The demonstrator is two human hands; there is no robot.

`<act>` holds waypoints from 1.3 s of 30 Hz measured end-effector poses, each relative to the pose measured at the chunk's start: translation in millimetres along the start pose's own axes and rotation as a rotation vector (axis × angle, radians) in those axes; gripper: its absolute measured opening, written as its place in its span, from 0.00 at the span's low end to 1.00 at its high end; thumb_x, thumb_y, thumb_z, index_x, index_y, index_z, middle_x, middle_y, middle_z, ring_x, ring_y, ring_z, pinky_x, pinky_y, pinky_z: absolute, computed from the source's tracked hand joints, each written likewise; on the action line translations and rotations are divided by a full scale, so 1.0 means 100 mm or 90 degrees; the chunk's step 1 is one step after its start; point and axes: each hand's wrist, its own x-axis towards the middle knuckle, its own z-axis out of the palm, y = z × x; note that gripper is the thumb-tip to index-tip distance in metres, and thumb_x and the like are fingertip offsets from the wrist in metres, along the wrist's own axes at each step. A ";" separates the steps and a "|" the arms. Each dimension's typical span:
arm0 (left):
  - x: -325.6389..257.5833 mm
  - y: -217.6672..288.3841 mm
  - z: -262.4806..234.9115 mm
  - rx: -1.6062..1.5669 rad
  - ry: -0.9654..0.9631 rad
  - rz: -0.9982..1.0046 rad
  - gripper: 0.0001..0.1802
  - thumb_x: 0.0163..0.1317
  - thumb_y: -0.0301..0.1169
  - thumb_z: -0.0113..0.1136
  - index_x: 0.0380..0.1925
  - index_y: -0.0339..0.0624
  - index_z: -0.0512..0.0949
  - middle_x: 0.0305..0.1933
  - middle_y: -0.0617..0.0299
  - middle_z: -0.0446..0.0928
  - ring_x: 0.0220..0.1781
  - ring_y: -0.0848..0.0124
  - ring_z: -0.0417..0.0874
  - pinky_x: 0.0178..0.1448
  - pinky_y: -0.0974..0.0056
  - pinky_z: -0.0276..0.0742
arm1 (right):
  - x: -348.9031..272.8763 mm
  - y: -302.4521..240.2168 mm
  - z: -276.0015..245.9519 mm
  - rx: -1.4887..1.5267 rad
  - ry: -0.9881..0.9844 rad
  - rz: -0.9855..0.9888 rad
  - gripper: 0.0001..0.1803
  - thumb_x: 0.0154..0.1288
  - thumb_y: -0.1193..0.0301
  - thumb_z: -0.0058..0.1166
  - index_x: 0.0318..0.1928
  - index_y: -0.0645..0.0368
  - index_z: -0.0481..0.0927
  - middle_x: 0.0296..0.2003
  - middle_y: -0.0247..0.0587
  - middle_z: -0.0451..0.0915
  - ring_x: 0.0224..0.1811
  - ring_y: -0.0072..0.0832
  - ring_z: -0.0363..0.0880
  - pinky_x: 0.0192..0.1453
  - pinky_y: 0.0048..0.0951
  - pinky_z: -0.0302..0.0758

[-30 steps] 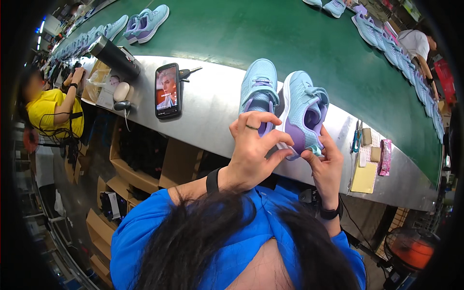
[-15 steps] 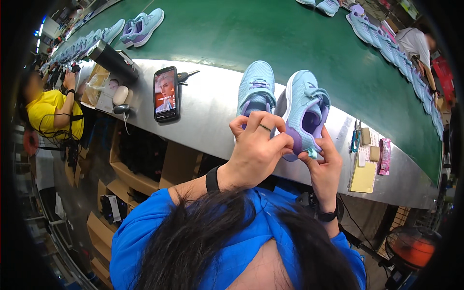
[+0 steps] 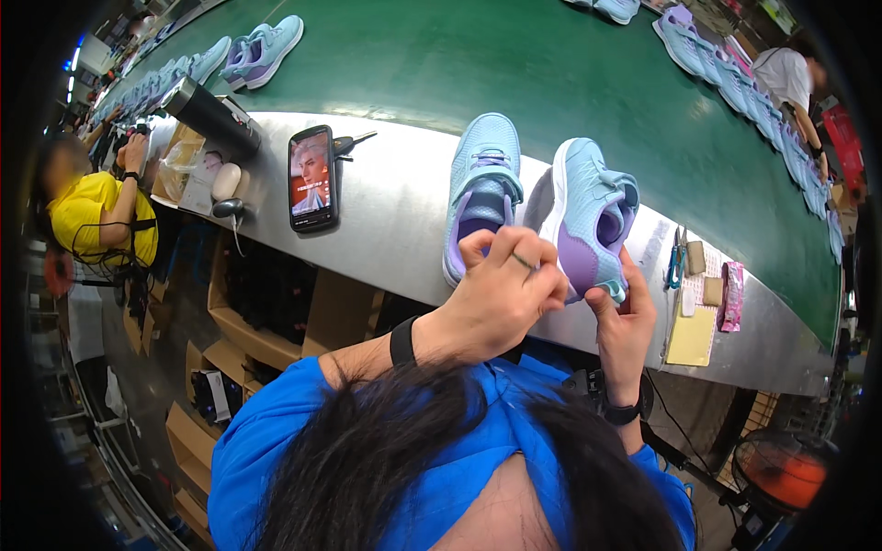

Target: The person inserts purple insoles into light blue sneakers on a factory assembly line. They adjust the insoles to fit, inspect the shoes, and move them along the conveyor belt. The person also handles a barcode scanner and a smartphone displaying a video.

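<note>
Right of frame centre, the held shoe point(image 3: 581, 207), light blue and purple, is sitting heel-toward-camera at the bench point(image 3: 395, 188) edge. Other shoe point(image 3: 485, 151) is standing just left of it, toe pointing up-frame.

Text: phone point(image 3: 310, 179) left of centre is showing a face with a small caption line low on the screen. Pink packet point(image 3: 731, 298) at right is carrying print, too small to read. Bottle point(image 3: 209, 118) upper left is showing a small pale mark, not legible.

Pose: right hand point(image 3: 627, 317) is coming up from lower right, partly closed, gripping the heel; thumb is pressing by the heel tab point(image 3: 613, 290), fingers are wrapping the far side. Left hand point(image 3: 505, 289) is reaching in from lower left, back facing up, fingers curling in a near-pinch beside the held shoe's heel. Can't tell if it's holding anything or touching the shoe.

Hidden: left hand is covering part of the other shoe's heel end. Held shoe's underside is facing away; can't tell bench contact. Shoe pair point(image 3: 611, 8) at top is getting cropped.
</note>
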 end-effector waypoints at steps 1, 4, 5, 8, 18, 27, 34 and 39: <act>-0.04 0.01 0.00 -0.013 -0.005 0.019 0.11 0.46 0.33 0.68 0.29 0.52 0.76 0.43 0.68 0.69 0.50 0.66 0.68 0.52 0.56 0.50 | 0.01 -0.02 0.01 0.022 0.007 0.005 0.21 0.52 0.73 0.71 0.46 0.65 0.78 0.64 0.52 0.70 0.38 0.17 0.78 0.30 0.17 0.73; -0.11 0.00 -0.01 -0.049 0.000 0.016 0.11 0.46 0.34 0.68 0.29 0.52 0.75 0.43 0.67 0.70 0.50 0.65 0.68 0.53 0.56 0.51 | 0.03 -0.05 -0.04 -0.045 -0.003 -0.006 0.22 0.52 0.73 0.71 0.46 0.66 0.77 0.64 0.53 0.69 0.38 0.17 0.78 0.31 0.16 0.73; -0.12 0.00 -0.01 -0.061 0.004 0.005 0.12 0.47 0.34 0.68 0.29 0.52 0.75 0.43 0.66 0.70 0.50 0.64 0.68 0.53 0.56 0.51 | 0.03 -0.05 -0.05 -0.089 -0.012 -0.013 0.22 0.52 0.74 0.71 0.46 0.66 0.77 0.64 0.54 0.68 0.39 0.17 0.78 0.32 0.15 0.73; -0.10 -0.03 -0.04 -0.056 0.022 -0.023 0.11 0.47 0.33 0.67 0.30 0.52 0.75 0.42 0.67 0.71 0.48 0.64 0.69 0.53 0.57 0.51 | 0.01 -0.04 -0.02 -0.021 0.021 -0.009 0.22 0.51 0.74 0.71 0.46 0.65 0.77 0.64 0.55 0.68 0.38 0.15 0.78 0.31 0.15 0.73; 0.06 0.01 -0.02 -0.012 0.147 -0.030 0.14 0.41 0.28 0.72 0.31 0.51 0.80 0.36 0.68 0.76 0.40 0.68 0.74 0.48 0.62 0.57 | -0.02 -0.07 0.07 -0.110 0.064 -0.109 0.20 0.46 0.77 0.73 0.40 0.61 0.80 0.63 0.63 0.67 0.34 0.14 0.78 0.25 0.14 0.71; 0.09 0.01 -0.02 -0.082 0.149 -0.078 0.15 0.37 0.27 0.75 0.28 0.49 0.82 0.33 0.69 0.78 0.38 0.68 0.75 0.47 0.63 0.63 | -0.03 -0.08 0.12 -0.189 0.089 -0.198 0.21 0.41 0.77 0.75 0.39 0.58 0.81 0.62 0.66 0.68 0.30 0.15 0.78 0.24 0.15 0.70; 0.09 -0.03 -0.04 -0.084 0.142 -0.058 0.13 0.38 0.26 0.74 0.27 0.48 0.82 0.32 0.68 0.78 0.37 0.67 0.76 0.47 0.62 0.63 | -0.03 -0.09 0.16 -0.182 0.094 -0.203 0.20 0.41 0.77 0.75 0.37 0.59 0.81 0.62 0.67 0.67 0.32 0.16 0.80 0.24 0.15 0.70; 0.11 0.02 -0.06 -0.062 0.121 -0.068 0.11 0.42 0.26 0.71 0.27 0.47 0.80 0.32 0.67 0.77 0.37 0.66 0.75 0.48 0.60 0.62 | -0.04 -0.09 0.14 -0.214 0.085 -0.219 0.19 0.40 0.79 0.74 0.37 0.59 0.82 0.62 0.67 0.68 0.33 0.17 0.80 0.23 0.16 0.69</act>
